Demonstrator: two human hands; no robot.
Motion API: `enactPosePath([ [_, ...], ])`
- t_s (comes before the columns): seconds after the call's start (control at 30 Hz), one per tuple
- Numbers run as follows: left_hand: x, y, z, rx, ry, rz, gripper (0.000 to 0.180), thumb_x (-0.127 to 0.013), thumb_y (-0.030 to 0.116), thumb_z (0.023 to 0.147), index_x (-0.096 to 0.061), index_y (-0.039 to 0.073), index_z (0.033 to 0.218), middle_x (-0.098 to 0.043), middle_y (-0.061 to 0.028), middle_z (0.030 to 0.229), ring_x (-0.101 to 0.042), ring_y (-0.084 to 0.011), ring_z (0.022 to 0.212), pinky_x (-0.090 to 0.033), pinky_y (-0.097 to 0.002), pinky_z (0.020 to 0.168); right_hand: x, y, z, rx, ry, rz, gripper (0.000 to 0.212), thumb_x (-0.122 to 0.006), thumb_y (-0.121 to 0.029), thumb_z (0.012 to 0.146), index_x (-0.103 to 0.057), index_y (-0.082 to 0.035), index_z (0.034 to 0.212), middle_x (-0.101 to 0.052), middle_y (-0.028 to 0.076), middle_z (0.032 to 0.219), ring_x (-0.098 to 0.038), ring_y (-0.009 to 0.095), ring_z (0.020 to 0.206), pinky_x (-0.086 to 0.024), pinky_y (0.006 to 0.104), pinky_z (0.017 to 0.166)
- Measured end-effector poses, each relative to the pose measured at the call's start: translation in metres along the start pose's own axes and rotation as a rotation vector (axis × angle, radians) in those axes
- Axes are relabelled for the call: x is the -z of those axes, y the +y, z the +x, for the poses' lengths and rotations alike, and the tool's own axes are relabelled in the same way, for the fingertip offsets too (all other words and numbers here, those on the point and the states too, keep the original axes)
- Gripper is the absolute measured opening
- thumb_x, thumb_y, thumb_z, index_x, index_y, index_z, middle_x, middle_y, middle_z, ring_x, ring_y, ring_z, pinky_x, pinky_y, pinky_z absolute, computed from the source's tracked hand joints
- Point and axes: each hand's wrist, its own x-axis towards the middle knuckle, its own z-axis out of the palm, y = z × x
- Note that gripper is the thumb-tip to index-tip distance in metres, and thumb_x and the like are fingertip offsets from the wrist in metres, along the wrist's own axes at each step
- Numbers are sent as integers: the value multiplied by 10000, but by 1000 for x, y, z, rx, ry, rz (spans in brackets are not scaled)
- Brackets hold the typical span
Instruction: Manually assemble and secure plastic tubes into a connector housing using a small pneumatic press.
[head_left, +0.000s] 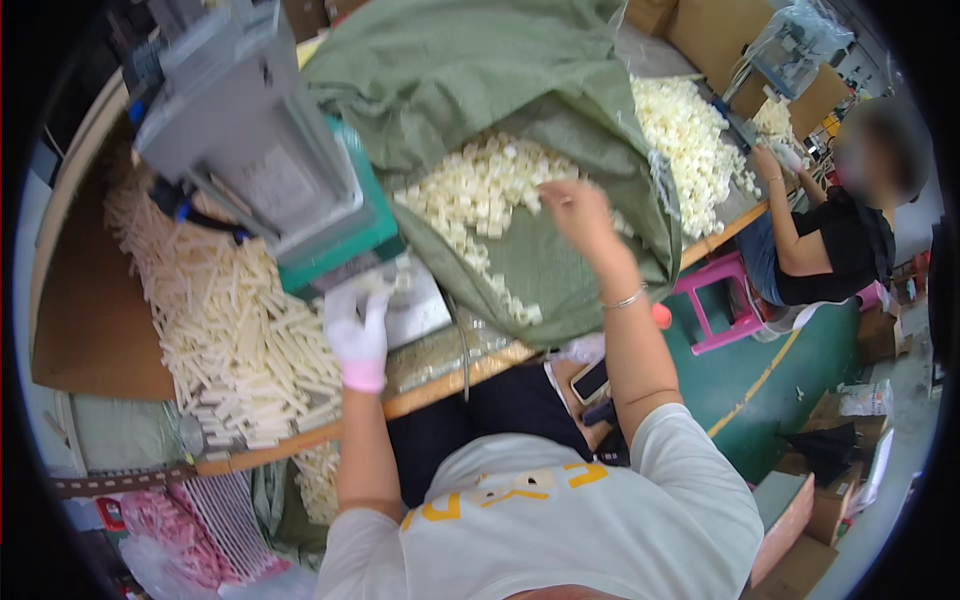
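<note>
Nearest is the wearer's white shirt point(590, 520), printed with yellow lettering and a cartoon face; the letters are partly folded away. Beyond it runs the table's wooden edge point(500, 362). The left hand point(356, 335), in a white glove with a pink cuff, is at the metal plate point(418, 315) in front of a grey machine on a green base point(345, 240). Its thumb and fingers point forward; I cannot tell whether they pinch anything. Long cream sticks point(240, 340) lie heaped to its left. The bare right hand point(582, 215), with 1 bracelet point(625, 298) at the wrist, is over an open green sack point(460, 75), beside the small cream blocks point(500, 180) lying in it. Its fingers are curled and blurred; I cannot tell whether they grip a block. A pale label point(283, 185) on the machine is too blurred to read. Farther right are another heap of cream blocks point(680, 150), a pink stool point(715, 300) and 1 co-worker point(825, 250).
</note>
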Motion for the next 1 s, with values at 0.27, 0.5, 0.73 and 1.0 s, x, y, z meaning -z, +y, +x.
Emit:
enactPosePath([
  [0.27,71,-12,-102,76,82,160,119,-632,52,752,-588,13,855,-573,-135,840,-538,-303,831,-436,-392,769,-125,15,141,-259,-251,-193,595,-433,-492,907,-469,-85,1340,-403,154,1427,-377,356,1304,-329,389,1065],
  [0.5,52,-3,-124,253,32,220,72,-581,69,812,-588,32,873,-566,-167,893,-518,-350,834,-419,-415,793,-96,23,262,-148,-70,-200,598,-436,-491,906,-461,-88,1346,-404,151,1427,-379,347,1304,-325,387,1067],
  [0.73,43,-24,-128,29,75,507,39,-636,111,782,-626,78,799,-608,-123,785,-577,-330,701,-472,-408,652,-88,21,377,-8,52,-176,601,-440,-490,904,-451,-91,1354,-404,148,1428,-382,337,1304,-321,385,1070],
  [1.0,43,-25,-137,20,232,488,76,-604,135,788,-601,59,792,-590,-135,781,-555,-339,708,-451,-410,666,-82,47,450,107,80,-198,605,-444,-488,903,-441,-95,1362,-405,145,1429,-385,325,1304,-315,382,1073],
])
